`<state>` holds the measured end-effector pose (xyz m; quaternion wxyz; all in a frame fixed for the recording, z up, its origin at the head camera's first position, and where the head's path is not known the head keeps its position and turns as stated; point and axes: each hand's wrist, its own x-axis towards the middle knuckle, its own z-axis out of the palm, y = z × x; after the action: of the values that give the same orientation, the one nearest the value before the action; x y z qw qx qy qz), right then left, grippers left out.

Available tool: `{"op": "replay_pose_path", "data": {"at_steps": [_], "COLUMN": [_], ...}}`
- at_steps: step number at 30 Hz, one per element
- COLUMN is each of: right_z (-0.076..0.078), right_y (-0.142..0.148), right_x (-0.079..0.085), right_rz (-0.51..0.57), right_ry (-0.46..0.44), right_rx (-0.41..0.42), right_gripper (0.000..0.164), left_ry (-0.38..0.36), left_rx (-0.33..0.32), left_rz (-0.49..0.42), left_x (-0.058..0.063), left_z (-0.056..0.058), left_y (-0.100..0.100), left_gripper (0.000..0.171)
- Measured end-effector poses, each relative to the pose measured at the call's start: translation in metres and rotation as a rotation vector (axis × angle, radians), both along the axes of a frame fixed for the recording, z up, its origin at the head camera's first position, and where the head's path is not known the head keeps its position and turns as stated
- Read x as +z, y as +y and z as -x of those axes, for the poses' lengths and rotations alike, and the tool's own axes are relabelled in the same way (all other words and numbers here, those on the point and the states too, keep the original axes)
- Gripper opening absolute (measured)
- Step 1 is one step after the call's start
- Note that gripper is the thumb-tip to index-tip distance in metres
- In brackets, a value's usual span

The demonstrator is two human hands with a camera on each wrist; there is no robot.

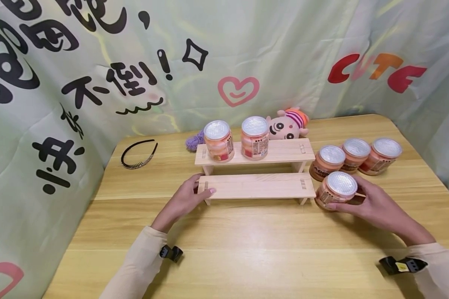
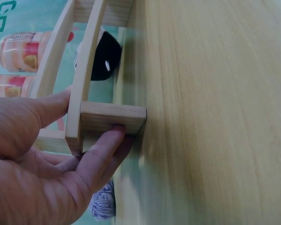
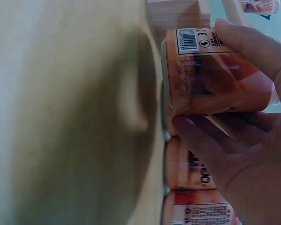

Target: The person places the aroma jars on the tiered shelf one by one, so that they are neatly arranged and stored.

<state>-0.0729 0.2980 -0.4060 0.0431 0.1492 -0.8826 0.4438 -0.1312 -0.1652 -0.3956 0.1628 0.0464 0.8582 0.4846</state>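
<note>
A light two-step wooden display rack [image 1: 256,186] stands mid-table. At its left end my left hand [image 1: 183,197] grips the lower step; the thumb lies on the board, and in the left wrist view fingers press the short leg [image 2: 113,115]. Beyond the rack's right end, my right hand [image 1: 376,203] holds a peach-coloured jar [image 1: 338,189] with a silvery lid, thumb on one side and fingers on the other. In the right wrist view this jar [image 3: 215,79] shows a barcode label. Two similar jars, one left [image 1: 219,143] and one right [image 1: 255,140], stand on the upper step.
Right of the rack stand three more jars in a row: near [image 1: 327,164], middle [image 1: 355,153] and far [image 1: 381,157]. Behind the rack are a purple yarn ball [image 1: 194,142] and a pink plush toy [image 1: 280,128]. A black headband [image 1: 138,165] lies at the back left, before a printed cloth [image 1: 284,45].
</note>
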Motion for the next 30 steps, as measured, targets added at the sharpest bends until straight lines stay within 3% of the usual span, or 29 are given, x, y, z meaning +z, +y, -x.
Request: {"op": "replay_pose_path", "data": {"at_steps": [12, 18, 24, 30], "right_z": [0.007, 0.018, 0.031, 0.043], "right_y": [0.011, 0.006, -0.008, -0.016], "right_x": [0.037, 0.062, 0.086, 0.1], "right_rz": [-0.055, -0.058, -0.083, -0.12], "right_ry": [0.058, 0.079, 0.065, 0.044], "right_rx": [-0.027, 0.002, 0.014, 0.014], "right_gripper": [0.069, 0.074, 0.064, 0.067], "left_ry": [-0.005, 0.006, 0.017, 0.02], "left_rx": [0.01, -0.002, -0.023, -0.023], "left_rz": [0.02, -0.003, -0.042, -0.042], "left_x": [0.0, 0.0, -0.002, -0.003], "left_z": [0.001, 0.0, 0.001, 0.002], "left_y": [0.001, 0.0, -0.001, -0.001], "left_gripper": [0.072, 0.071, 0.068, 0.068]}}
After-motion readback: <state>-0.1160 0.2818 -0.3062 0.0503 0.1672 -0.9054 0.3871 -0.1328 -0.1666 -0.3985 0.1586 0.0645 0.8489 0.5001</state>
